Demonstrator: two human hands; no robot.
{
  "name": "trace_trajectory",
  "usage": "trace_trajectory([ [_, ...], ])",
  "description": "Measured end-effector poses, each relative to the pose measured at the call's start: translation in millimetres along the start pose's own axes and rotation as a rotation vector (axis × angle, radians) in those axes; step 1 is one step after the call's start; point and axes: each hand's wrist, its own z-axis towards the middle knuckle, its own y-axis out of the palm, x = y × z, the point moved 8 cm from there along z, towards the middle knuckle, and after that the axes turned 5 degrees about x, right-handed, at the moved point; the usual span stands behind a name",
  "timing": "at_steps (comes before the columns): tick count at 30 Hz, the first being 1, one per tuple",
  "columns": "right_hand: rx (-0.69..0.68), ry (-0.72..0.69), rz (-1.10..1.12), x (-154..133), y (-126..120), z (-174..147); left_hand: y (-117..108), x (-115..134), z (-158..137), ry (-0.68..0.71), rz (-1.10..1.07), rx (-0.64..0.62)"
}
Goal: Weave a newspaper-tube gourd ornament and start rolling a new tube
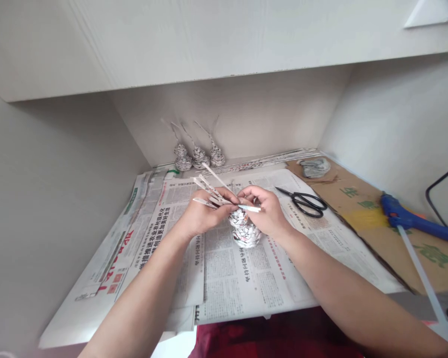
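A woven paper gourd (247, 235) stands upright on the newspaper in front of me, its small upper bulb partly covered by my fingers. Several rolled paper strips (209, 186) fan out from its top, most to the upper left. My left hand (211, 211) pinches the strips at the neck between thumb and fingers. From the other side, my right hand (264, 206) closes round the top, with short strip ends (252, 208) showing by its fingers. The exact grip of the right fingertips is partly hidden.
Three similar paper gourds (200, 159) stand at the back, beside long paper rods (261, 161). Black-handled scissors (306, 202) lie right of my hands. On cardboard (358, 199) further right rest a blue glue gun (406, 214) and a crumpled cloth (314, 168). A cabinet overhangs the table.
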Motion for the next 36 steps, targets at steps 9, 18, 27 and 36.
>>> trace_trajectory([
  [9,0.028,0.064,0.007,3.7,-1.9,1.1,3.0,5.6,-0.9,0.075,0.161,0.098],
  [18,-0.107,-0.018,-0.097,-24.0,2.0,-10.1,-4.3,-8.1,-1.1,-0.106,0.171,0.189],
  [27,0.019,-0.048,-0.080,-14.9,4.5,-12.3,-6.1,-23.0,3.6,-0.263,-0.114,0.096],
  [36,0.045,-0.102,-0.183,-20.5,4.3,-17.4,-6.8,-27.7,3.3,-0.260,-0.198,0.035],
])
